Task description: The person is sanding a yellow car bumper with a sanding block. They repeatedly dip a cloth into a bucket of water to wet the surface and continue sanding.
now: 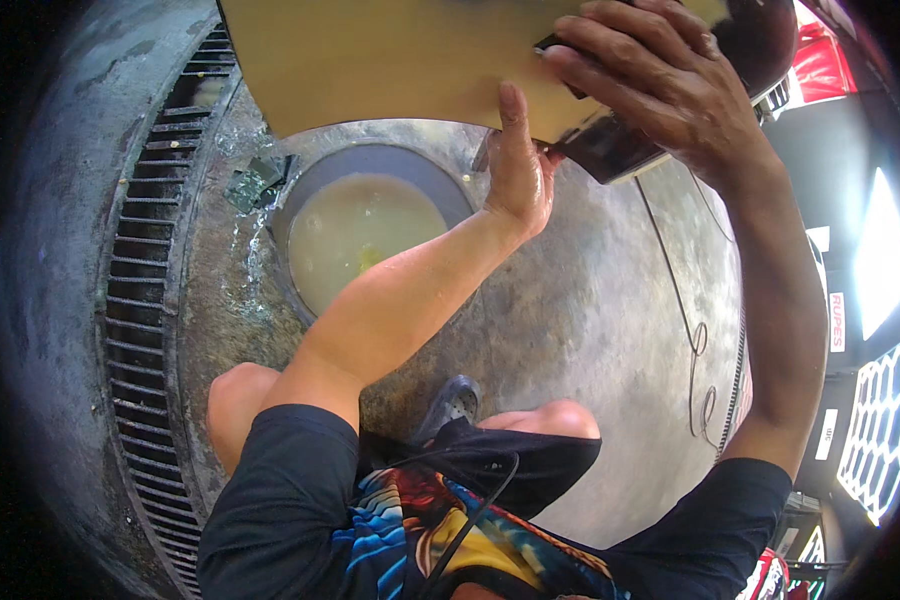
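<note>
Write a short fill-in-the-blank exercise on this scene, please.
The floor grate lies to the ____ of the round basin.
On the left hand, the digit seen against the glossy gold panel is the ____.
By height in the picture, the right hand is the ____ one.

Missing words: left; thumb; higher.

Panel (400, 70) up front, left hand (522, 165) at its near edge, right hand (660, 75) farther right. Tub (378, 160) left of left hand, liquid (345, 235) inside. Scrap (255, 187) between tub and grate (148, 300). Cord (682, 310) on floor (610, 300), right.
</note>
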Action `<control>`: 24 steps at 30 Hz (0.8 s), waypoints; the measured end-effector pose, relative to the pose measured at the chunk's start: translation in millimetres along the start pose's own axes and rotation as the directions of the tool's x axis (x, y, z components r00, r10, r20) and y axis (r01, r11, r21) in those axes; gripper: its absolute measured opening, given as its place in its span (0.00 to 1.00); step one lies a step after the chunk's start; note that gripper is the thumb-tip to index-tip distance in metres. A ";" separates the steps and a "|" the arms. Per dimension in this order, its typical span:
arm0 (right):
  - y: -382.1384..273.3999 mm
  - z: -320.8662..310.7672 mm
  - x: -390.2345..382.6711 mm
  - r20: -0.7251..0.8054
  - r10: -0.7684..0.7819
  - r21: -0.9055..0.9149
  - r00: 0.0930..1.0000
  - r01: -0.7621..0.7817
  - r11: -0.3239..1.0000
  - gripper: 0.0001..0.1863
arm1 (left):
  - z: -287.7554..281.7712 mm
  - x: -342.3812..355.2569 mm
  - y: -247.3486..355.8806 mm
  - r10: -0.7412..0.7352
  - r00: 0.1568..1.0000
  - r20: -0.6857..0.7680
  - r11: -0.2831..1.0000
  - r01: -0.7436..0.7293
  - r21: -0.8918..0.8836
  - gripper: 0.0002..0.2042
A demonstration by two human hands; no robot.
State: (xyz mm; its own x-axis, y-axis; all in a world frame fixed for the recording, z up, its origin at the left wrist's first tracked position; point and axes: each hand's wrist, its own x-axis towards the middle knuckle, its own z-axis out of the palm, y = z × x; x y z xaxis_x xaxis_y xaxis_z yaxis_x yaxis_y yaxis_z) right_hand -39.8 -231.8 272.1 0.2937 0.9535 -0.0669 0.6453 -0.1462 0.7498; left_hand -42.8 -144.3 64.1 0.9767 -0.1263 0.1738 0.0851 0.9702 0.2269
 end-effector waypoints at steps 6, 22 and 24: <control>4.5 -4.1 -17.8 0.051 0.030 -0.057 0.998 -0.027 0.998 0.34 | -0.7 2.0 -2.0 -0.014 1.000 -0.022 1.000 0.014 -0.005 0.47; 3.2 6.2 2.6 0.082 0.008 0.027 0.997 -0.010 1.000 0.29 | 3.1 -1.3 3.6 -0.081 0.997 -0.002 0.996 0.081 -0.022 0.48; 3.5 13.6 8.7 -0.067 -0.009 0.041 0.998 0.012 0.999 0.25 | -0.1 -3.0 5.1 -0.098 0.994 0.057 0.995 0.096 0.039 0.49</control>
State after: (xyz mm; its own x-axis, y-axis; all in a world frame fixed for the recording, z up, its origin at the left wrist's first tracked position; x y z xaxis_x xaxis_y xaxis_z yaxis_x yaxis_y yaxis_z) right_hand -25.4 -227.6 265.2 0.2397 0.9704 -0.0292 0.6771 -0.1455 0.7214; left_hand -45.3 -139.0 64.6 0.9507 -0.2324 0.2051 0.1707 0.9449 0.2794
